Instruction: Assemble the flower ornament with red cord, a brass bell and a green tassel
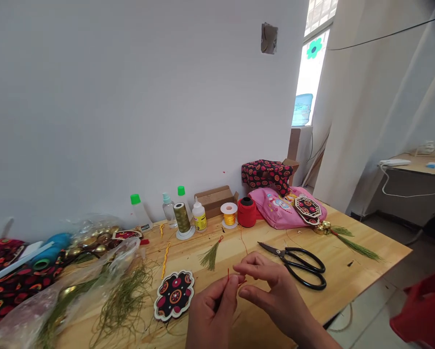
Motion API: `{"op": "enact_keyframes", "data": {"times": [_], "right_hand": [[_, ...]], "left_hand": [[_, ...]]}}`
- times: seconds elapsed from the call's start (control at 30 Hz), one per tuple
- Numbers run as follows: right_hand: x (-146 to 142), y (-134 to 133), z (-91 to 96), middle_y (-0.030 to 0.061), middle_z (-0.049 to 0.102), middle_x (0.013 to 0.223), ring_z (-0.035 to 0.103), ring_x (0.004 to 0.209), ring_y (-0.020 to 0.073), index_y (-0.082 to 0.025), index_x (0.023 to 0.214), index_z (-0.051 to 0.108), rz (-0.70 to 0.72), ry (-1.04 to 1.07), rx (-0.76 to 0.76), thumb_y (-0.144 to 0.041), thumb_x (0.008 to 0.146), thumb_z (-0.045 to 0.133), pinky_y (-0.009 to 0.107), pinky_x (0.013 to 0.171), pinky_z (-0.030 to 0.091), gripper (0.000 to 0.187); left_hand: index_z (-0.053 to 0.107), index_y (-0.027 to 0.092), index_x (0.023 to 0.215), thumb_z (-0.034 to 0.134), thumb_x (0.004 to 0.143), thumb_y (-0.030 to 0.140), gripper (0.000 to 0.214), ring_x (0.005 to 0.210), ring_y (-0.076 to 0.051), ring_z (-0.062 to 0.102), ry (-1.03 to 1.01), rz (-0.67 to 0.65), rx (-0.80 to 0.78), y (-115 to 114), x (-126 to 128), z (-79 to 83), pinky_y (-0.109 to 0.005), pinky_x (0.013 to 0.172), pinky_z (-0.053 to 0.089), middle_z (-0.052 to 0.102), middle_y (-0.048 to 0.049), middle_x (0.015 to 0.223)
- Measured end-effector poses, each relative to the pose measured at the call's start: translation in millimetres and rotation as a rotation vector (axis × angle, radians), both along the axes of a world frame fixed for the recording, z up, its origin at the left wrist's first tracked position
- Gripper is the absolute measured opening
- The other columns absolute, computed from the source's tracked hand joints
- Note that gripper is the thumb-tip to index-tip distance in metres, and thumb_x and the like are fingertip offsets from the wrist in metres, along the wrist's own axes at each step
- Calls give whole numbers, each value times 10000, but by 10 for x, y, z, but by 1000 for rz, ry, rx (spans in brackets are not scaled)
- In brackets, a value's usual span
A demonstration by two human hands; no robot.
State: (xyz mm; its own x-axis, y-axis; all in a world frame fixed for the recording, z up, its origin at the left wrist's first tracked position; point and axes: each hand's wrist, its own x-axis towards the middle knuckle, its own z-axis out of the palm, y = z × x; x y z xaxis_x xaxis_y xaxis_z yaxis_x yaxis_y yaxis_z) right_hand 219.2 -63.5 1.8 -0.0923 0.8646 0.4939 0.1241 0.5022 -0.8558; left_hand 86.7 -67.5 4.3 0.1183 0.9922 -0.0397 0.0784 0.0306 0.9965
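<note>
Red thread (228,275) is pinched between the thumb and forefinger of the left hand (214,308) as I watch through the head camera. The right hand (273,291), thumb and fingers loosely parted, hovers just beside it; I cannot tell whether it touches the strand. On the wooden table (341,286) lie a flower-shaped patch (174,295), a green tassel (210,257) and black-handled scissors (286,253). Behind, a pale wall (148,97) meets a bright window (304,72).

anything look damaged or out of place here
Yes: the wall has a ragged, uncovered hole left of the window, which looks unfinished. On the table, loose green threads lie in a tangled heap, messier than the bound green tassel beyond the left hand.
</note>
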Motion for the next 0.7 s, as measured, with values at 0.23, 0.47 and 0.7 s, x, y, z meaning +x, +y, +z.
{"op": "enact_keyframes", "data": {"times": [0.23,0.47,0.7], "right_hand": [[-78,-46,-179,26,634,741,545,694,153,-248,885,687,28,304,-322,-437,669,626,274,669,444,293],[-264,-52,-212,5,622,627,534,635,140,-228,732,717,-31,471,-363,-368,696,622,258,647,445,173],[-168,-85,-46,11,581,555,492,540,126,-192,642,693,-206,196,-111,-308,708,609,227,520,406,158]], "left_hand": [[679,100,728,563,597,610,539,412,-62,173,-98,101,14,-49,-17,14,-205,410,100,210,80,446],[697,121,721,594,584,585,494,424,-70,178,-107,140,38,-62,4,-3,-200,392,137,231,73,444],[713,126,750,604,547,608,534,417,-66,163,-66,177,29,-107,-41,65,-197,385,179,258,67,453]]}}
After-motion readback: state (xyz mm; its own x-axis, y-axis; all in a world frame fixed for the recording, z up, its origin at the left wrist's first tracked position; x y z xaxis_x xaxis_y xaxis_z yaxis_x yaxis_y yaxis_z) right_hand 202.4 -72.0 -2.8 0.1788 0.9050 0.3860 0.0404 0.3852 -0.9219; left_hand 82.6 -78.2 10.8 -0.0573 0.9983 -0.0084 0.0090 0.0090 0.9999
